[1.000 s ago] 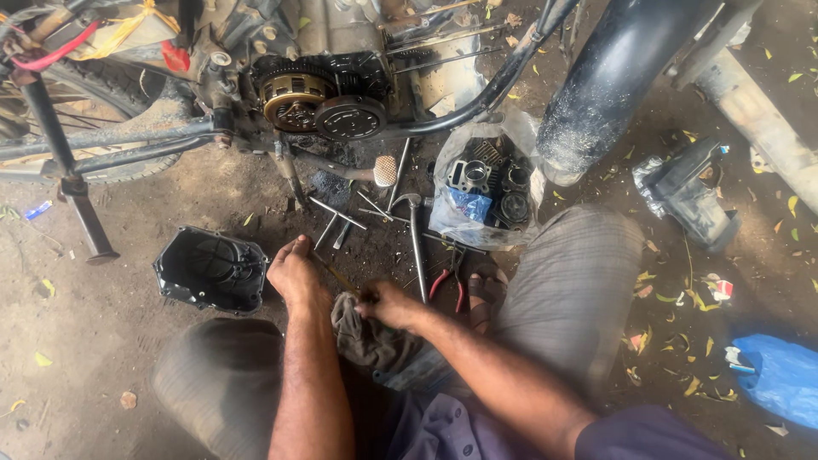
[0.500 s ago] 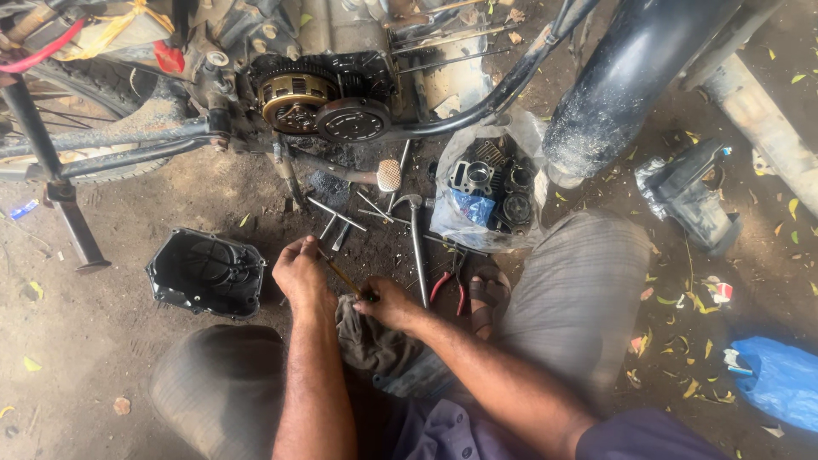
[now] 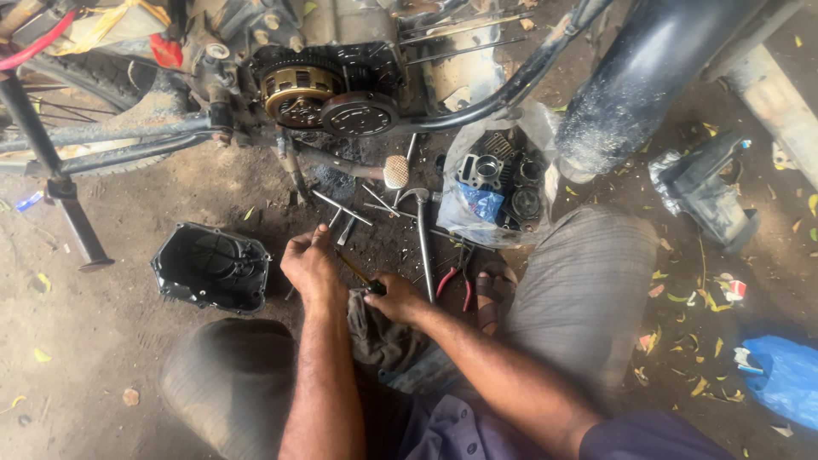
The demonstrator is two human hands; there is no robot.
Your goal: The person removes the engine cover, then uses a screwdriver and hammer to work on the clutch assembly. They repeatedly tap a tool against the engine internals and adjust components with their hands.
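Gripping screwdriver (image 3: pixel 356 274) | right hand (image 3: pixel 394 298) fingers clenched on handle | left hand (image 3: pixel 308 264) fingers pinching tip

My trousers (image 3: pixel 579 290) were grey with a faint check, my shirt (image 3: pixel 477 430) a dull purple. The clutch cover (image 3: pixel 209 268) on the ground was black; the clutch (image 3: pixel 298 89) on the engine showed brass-gold against a dark round plate (image 3: pixel 358 115). The pliers (image 3: pixel 452 277) had red handles. A blue bag (image 3: pixel 784 379) lay on the brown dirt (image 3: pixel 102 358), which was flecked with yellow leaves. A red cable (image 3: pixel 34 43) crossed the top corner, and the screwdriver (image 3: pixel 362 277) in my hands looked dark
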